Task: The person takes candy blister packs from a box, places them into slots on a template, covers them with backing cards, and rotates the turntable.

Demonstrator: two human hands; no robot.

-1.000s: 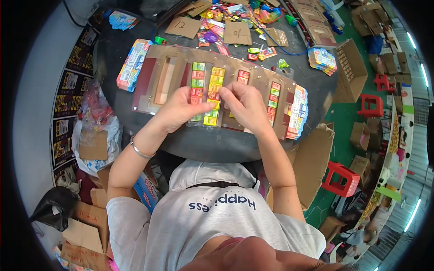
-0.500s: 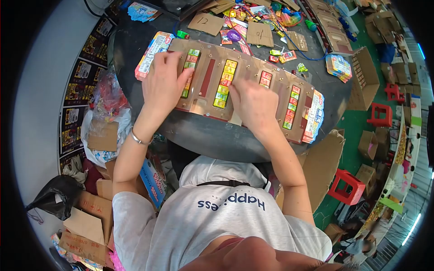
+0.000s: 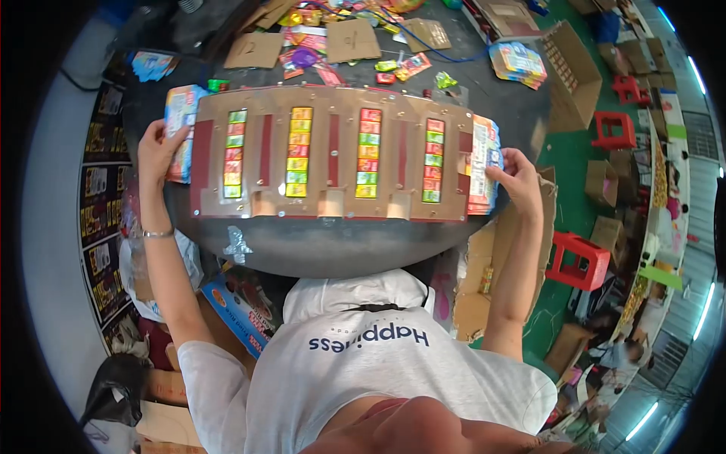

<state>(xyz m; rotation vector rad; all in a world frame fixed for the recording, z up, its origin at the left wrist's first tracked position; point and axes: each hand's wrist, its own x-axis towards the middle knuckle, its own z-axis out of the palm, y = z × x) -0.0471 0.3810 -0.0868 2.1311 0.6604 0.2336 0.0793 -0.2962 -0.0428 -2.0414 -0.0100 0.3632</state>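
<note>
A brown board (image 3: 258,102) with narrow slots lies on the dark table in front of me. Four of its slots hold columns of small wrapped sweets, red, yellow and green, such as the second column (image 3: 299,151) and the third column (image 3: 368,153). At the board's left end, my left hand (image 3: 156,153) pinches the edge of a stack of printed cards (image 3: 181,113). My right hand (image 3: 519,181) has its thumb and fingers closed on the outer edge of another card stack (image 3: 481,170) at the right end.
Cardboard pieces (image 3: 353,41) and loose wrapped sweets (image 3: 414,66) lie across the table's far side. Another card stack (image 3: 519,62) sits at the far right, beside an open carton (image 3: 573,76). A red stool (image 3: 578,261) stands on the green floor.
Both hands have moved off the slots, outward to the card stacks at the ends. The board now appears level instead of slanted. More sweets show in the third column, partly covered before.
</note>
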